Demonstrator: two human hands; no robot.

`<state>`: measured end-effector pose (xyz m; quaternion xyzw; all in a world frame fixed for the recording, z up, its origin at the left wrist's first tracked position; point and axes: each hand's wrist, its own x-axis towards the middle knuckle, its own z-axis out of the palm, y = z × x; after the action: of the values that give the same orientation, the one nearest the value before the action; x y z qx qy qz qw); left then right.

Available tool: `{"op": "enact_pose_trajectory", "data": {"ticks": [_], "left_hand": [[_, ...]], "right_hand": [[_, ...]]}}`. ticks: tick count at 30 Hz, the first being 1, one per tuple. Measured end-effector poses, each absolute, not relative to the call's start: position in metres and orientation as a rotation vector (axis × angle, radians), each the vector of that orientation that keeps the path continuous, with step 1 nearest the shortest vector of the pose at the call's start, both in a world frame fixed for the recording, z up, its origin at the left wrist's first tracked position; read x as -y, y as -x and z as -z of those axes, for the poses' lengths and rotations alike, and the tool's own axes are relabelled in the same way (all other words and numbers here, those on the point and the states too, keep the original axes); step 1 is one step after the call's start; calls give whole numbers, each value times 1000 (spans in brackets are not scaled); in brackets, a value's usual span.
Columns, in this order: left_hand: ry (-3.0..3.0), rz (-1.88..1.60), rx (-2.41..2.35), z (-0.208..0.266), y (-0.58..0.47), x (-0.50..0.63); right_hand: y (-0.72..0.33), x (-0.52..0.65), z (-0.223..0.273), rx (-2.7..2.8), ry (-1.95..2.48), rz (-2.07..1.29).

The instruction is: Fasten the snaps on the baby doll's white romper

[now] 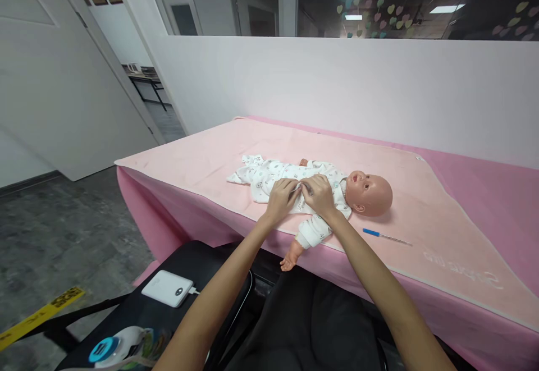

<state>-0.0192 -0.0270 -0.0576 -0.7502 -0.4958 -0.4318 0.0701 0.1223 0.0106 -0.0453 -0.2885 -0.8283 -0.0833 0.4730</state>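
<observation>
Head view: left hand (282, 198) and right hand (319, 193) pinch the white patterned cloth garment (270, 174) on a bald plastic doll (373, 195), its near arm (292, 252) overhanging the pink-draped tabletop (425, 214) at the front edge, open room behind.

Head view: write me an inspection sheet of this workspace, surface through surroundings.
Surface: pale pink mat over a darker pink cloth.
Things handled: doll on its back on the mat, in a white printed outfit.
Clutter: blue-handled thin stick near the doll's head; white power bank and blue-topped container on a black seat.
Hands: left hand and right hand meet at the outfit's front, pinching its fabric.
Cables: white plug at the power bank; rest hidden by the left forearm.
Surroundings: white wall with a window, door at picture left, grey floor.
</observation>
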Motion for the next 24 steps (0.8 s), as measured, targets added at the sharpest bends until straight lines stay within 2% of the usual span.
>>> {"op": "enact_pose_trajectory", "data": {"ticks": [13, 24], "left_hand": [[2229, 1542, 1584, 56, 22, 28], [2227, 2059, 1715, 64, 28, 22]], "right_hand": [[-122, -13, 48, 2043, 759, 176], [-121, -12, 47, 2077, 769, 179]]}}
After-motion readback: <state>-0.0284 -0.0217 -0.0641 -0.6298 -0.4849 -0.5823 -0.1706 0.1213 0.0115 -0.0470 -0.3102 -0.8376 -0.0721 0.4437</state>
